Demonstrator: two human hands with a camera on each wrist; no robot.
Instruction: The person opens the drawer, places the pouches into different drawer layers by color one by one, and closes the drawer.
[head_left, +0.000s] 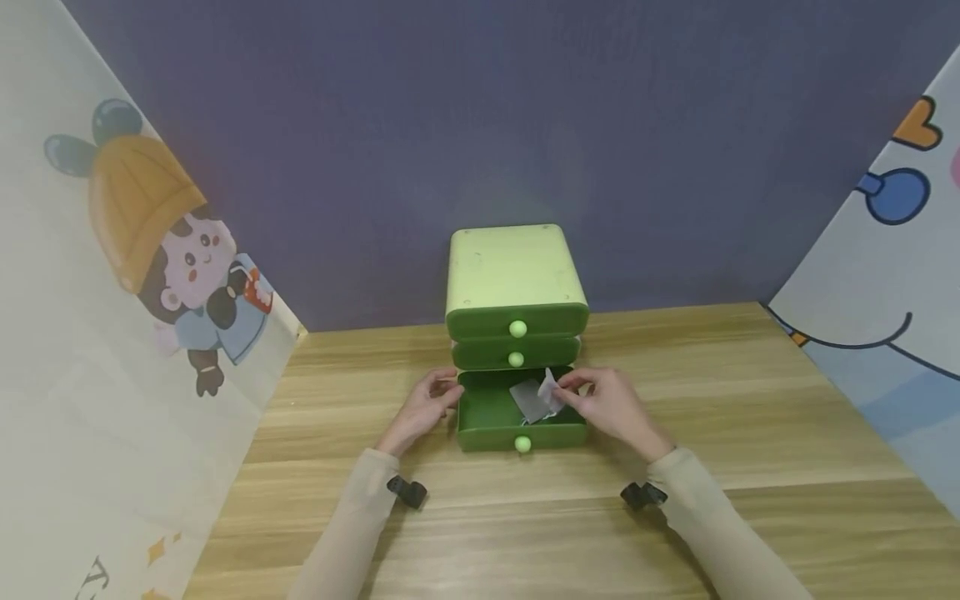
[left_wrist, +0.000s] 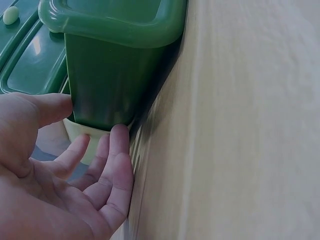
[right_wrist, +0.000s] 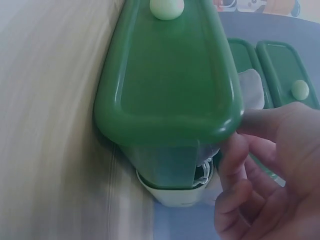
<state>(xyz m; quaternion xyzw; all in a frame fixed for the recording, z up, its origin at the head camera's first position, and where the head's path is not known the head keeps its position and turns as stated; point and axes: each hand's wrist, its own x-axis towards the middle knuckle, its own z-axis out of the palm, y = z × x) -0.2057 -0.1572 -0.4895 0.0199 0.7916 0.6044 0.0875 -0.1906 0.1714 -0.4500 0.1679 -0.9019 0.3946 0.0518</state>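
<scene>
A small green drawer cabinet [head_left: 517, 267] has its bottom drawer [head_left: 480, 439] pulled out. My right hand [head_left: 606, 404] is over that drawer's right edge, pinching a thin whitish pouch [head_left: 550, 390] between thumb and fingers. White cord [right_wrist: 204, 175] shows by the drawer's side wall in the right wrist view. Inside the drawer lies a flat grey pouch [head_left: 528, 400], partly overlapped by the whitish one. At the drawer's left side is my left hand [head_left: 423, 408], fingers loosely bent, with the thumb tip right at the side wall [left_wrist: 105, 80] and nothing held.
Above are two pushed-in drawers with pale round knobs [head_left: 517, 329]. The cabinet stands on a wood-grain table [head_left: 300, 467] near a dark blue back wall [head_left: 375, 167]. Printed cartoon panels [head_left: 187, 258] flank both sides.
</scene>
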